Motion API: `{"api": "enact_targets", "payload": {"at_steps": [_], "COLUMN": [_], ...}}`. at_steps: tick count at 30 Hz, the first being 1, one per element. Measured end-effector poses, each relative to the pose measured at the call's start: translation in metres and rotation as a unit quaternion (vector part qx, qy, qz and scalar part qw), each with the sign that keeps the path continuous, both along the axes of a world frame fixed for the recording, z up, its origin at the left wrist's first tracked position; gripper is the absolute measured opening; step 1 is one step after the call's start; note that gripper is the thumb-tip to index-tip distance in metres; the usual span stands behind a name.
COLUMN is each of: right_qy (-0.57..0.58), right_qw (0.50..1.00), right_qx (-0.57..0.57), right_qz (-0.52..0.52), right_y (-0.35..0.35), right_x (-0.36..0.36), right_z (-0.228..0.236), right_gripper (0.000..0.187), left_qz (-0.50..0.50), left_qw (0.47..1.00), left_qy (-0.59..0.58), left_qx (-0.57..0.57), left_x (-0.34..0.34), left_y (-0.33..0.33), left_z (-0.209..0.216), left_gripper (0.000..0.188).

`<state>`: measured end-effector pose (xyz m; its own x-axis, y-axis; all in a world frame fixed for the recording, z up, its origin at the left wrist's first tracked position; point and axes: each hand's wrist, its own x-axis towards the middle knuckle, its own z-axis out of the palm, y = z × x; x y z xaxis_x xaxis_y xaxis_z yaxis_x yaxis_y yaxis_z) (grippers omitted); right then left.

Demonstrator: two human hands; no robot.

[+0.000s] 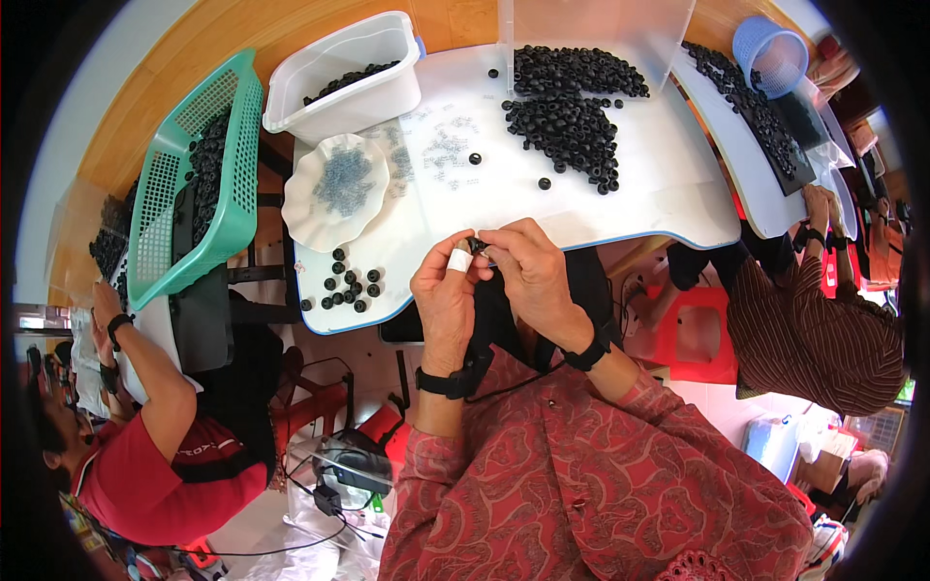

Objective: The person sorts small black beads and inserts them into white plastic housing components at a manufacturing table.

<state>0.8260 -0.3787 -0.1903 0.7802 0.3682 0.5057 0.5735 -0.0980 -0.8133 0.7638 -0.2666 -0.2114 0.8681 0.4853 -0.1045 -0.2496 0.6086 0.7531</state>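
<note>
My left hand (449, 295) and my right hand (530, 281) meet at the near edge of the white table. Between their fingertips they pinch a small black round part (476, 246), mostly covered by the fingers. White tape wraps one finger of my left hand. Just left of my hands lies a small group of black round parts (351, 289). Beyond it sits a cream scalloped dish (302, 215) with many tiny clear pieces (344, 180). A large pile of the black parts (562, 131) spreads over the far side, with two loose ones nearer me.
A white tub (349, 117) of black parts stands at the back left, beside a green basket (194, 254). An upright clear panel (596, 39) borders the pile. Tiny clear pieces (450, 150) scatter mid-table. People work at tables on both sides; a blue basket (772, 56) stands far right.
</note>
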Motion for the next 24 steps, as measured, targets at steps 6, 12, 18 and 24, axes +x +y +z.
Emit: {"api": "enact_targets", "payload": {"at_steps": [6, 12, 18, 24], "right_qy": [0.048, 0.088, 0.149, 0.208], "right_qw": [0.999, 0.995, 0.985, 0.97], "right_qx": [0.005, 0.036, 0.063, 0.089], "right_qz": [0.016, 0.035, 0.062, 0.084], "right_y": [-0.006, -0.008, -0.012, -0.011], "right_x": [0.001, -0.002, -0.003, -0.005], "right_z": [0.006, 0.01, 0.017, 0.015], "right_gripper": [0.012, 0.012, 0.012, 0.01], "left_qz": [-0.009, -0.008, -0.014, -0.048], "left_qw": [0.999, 0.994, 0.983, 0.946], "left_qy": [-0.029, -0.029, -0.026, -0.061], "left_qx": [-0.035, -0.104, -0.182, -0.314], "left_x": [-0.004, -0.005, -0.005, -0.005], "left_y": [-0.004, -0.008, -0.008, -0.007], "left_z": [0.006, 0.015, 0.016, 0.007], "left_gripper": [0.025, 0.03, 0.031, 0.031]}}
